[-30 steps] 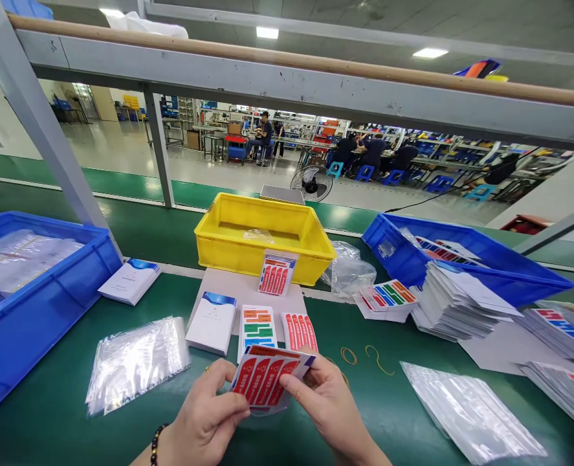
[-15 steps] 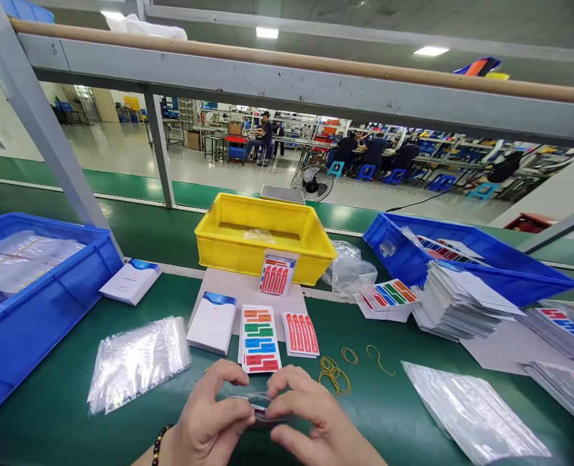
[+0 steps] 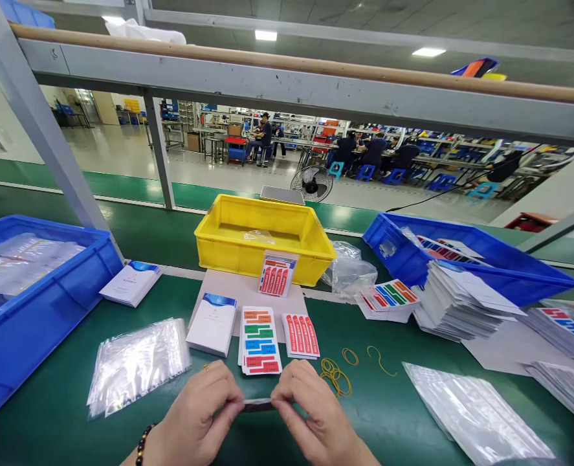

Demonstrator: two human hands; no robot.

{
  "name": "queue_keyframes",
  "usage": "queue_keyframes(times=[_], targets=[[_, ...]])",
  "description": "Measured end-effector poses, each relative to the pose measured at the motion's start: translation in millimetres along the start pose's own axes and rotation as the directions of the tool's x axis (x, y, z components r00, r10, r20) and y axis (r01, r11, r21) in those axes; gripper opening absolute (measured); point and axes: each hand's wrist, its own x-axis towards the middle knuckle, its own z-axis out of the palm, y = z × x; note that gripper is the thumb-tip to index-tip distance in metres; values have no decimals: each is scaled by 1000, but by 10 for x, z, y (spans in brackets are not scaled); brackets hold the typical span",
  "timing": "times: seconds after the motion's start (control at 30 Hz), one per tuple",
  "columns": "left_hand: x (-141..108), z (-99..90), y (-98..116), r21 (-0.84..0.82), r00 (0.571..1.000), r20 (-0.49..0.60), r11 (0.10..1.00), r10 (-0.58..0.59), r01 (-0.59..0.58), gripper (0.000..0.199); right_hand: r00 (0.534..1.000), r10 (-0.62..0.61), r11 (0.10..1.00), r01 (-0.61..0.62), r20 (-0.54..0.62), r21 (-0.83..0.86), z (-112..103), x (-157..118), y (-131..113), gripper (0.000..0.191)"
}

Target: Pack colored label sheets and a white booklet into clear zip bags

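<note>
Between my two hands a small clear plastic bag (image 3: 257, 405) is stretched, seen edge-on; what is inside it is hard to make out. My left hand (image 3: 208, 408) pinches its left end, and my right hand (image 3: 310, 409) pinches the right end. Just beyond them lie a stack of coloured label sheets (image 3: 259, 340), a stack of red label cards (image 3: 301, 336) and a stack of white booklets (image 3: 212, 323). Flat clear bags (image 3: 138, 362) lie to the left, and rubber bands (image 3: 335, 377) lie right of the labels.
A yellow bin (image 3: 262, 255) stands behind, with a bagged label set (image 3: 277, 275) leaning on it. Blue bins (image 3: 48, 304) flank both sides. Paper stacks (image 3: 461, 307) and more clear bags (image 3: 481, 414) are at right. Several people sit far off.
My hands have drawn level at the bag's two ends, with the fingers now pinched along its top edge. The bag's opening, spread before, now looks flat and closed.
</note>
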Motion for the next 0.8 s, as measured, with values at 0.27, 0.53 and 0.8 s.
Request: queue_keyframes(times=[0.27,0.53,0.8], targets=[[64,53,88,-54,1000,3,999,7,-7,14,998,-67,998,67,-5,-6,91,33,-48,15],[74,116,123,-62,995,-86,997,42,-47,17,997,39,999,-41,64,25,104,-14,7,13],[-107,-8,-160,-17,982,-187,999,-34,31,31,952,263,946,-286,157,152,-72,20,323,24]])
